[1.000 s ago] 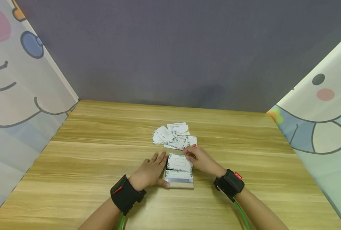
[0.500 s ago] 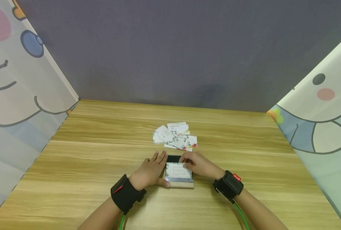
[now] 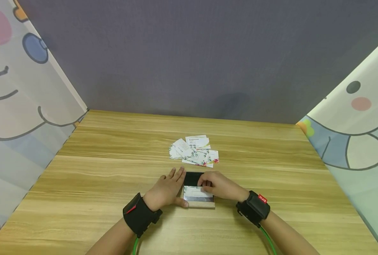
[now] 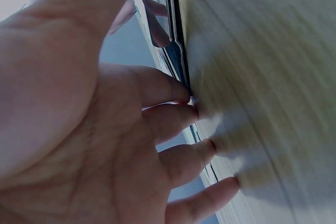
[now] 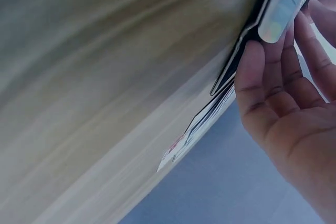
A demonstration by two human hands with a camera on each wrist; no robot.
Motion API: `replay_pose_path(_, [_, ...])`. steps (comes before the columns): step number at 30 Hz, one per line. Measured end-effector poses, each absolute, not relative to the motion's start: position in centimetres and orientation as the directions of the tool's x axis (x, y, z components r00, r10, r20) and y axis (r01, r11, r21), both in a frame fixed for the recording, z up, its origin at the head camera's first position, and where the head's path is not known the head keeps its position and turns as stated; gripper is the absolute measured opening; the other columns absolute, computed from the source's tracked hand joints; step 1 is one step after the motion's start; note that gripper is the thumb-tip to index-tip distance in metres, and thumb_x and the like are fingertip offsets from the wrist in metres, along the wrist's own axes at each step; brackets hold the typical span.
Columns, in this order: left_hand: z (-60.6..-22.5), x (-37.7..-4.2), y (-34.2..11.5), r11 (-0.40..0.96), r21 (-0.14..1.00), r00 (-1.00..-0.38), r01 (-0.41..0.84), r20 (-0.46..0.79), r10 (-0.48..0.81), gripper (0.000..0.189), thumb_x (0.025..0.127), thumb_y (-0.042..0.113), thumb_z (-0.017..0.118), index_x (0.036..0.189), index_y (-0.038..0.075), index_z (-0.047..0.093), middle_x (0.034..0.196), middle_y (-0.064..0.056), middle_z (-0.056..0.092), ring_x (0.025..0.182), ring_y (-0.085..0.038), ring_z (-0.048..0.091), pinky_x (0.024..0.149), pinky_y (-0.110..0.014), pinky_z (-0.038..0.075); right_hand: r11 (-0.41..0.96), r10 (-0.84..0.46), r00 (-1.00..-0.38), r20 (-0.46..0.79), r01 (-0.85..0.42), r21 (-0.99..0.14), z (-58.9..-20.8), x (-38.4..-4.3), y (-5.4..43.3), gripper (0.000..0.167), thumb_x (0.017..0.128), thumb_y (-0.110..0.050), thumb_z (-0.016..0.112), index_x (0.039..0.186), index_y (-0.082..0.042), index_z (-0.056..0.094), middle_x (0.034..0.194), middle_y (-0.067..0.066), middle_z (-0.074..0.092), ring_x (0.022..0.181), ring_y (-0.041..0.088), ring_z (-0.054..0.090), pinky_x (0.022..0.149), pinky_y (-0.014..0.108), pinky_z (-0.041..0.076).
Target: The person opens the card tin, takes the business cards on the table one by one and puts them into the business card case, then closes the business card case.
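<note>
A flat business card case (image 3: 192,178) lies open on the table, its inside black at the far end, with a shiny silver band and a beige strip at the near end. In it lies a white business card (image 3: 191,191) with a leaf pattern, its near part behind the silver band. My right hand (image 3: 220,185) pinches this card at its right side, fingers bent over the case. Spread along the case's left side, my left hand (image 3: 165,190) has straight fingers with the tips on the table. The left wrist view shows those fingertips (image 4: 210,148) against the wood.
Beyond the case lies a loose, overlapping pile of business cards (image 3: 197,156), some with floral prints. The wooden table (image 3: 112,159) meets a grey panel (image 3: 189,63) at the back. Cartoon-printed sheets flank both sides. Green cables (image 3: 268,239) run from the wrist cameras.
My right hand has moved toward me with the card, which has slid down behind the silver band. More of the black inside now shows. My left hand has stayed put.
</note>
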State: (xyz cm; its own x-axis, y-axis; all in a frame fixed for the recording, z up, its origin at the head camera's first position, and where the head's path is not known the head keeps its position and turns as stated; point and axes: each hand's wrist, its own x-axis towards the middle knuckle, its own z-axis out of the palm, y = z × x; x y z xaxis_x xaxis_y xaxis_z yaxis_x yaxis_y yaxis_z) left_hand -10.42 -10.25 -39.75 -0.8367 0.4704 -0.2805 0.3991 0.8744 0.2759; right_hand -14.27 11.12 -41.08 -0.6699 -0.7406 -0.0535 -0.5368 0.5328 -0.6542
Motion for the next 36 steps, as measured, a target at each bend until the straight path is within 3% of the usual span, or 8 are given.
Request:
replay_pose_path(11, [-39.7, -10.4, -10.2, 0.874, 0.270, -0.837, 0.403, -0.279, 0.471, 0.099, 0.071, 0.054, 0.067, 0.143, 0.000, 0.026, 0.151, -0.013, 0.021, 0.137, -0.035, 0.022, 0.101, -0.050, 0.033, 0.537, -0.756, -0.653, -0.037, -0.588, -0.605, -40.8, -13.9, 11.0, 0.011, 0.085, -0.003, 0.060, 0.093, -0.006, 0.067, 0.091, 0.004, 0.062, 0.077, 0.005, 0.052, 0.066, 0.019, 0.045])
replay_pose_path(20, [-39.9, -10.4, -10.2, 0.872, 0.274, -0.840, 0.406, -0.263, 0.474, 0.099, 0.071, 0.053, 0.067, 0.143, -0.001, 0.027, 0.151, -0.014, 0.022, 0.137, -0.036, 0.024, 0.100, -0.050, 0.034, 0.552, -0.747, -0.663, -0.055, -0.571, -0.608, -40.9, -14.2, 11.1, 0.010, 0.084, -0.006, 0.062, 0.094, -0.006, 0.066, 0.088, 0.002, 0.062, 0.074, 0.003, 0.050, 0.064, 0.019, 0.044])
replay_pose_path(29, [-39.8, -10.5, -10.2, 0.872, 0.273, -0.842, 0.406, -0.258, 0.473, 0.099, 0.070, 0.053, 0.068, 0.142, -0.001, 0.027, 0.151, -0.014, 0.023, 0.137, -0.036, 0.024, 0.100, -0.050, 0.034, 0.609, -0.683, -0.730, -0.008, -0.563, -0.559, -40.7, -15.8, 10.5, 0.015, 0.084, -0.008, 0.063, 0.099, -0.002, 0.064, 0.078, -0.001, 0.058, 0.067, 0.004, 0.050, 0.060, 0.018, 0.043])
replay_pose_path(36, [-39.8, -10.4, -10.2, 0.871, 0.274, -0.843, 0.407, -0.254, 0.473, 0.099, 0.069, 0.053, 0.069, 0.142, -0.001, 0.028, 0.150, -0.014, 0.024, 0.136, -0.036, 0.025, 0.099, -0.051, 0.034, 0.706, -0.554, -0.824, 0.117, -0.539, -0.459, -40.9, -17.5, 10.0, 0.020, 0.080, -0.005, 0.067, 0.100, -0.002, 0.065, 0.090, 0.006, 0.062, 0.081, 0.015, 0.057, 0.069, 0.027, 0.048])
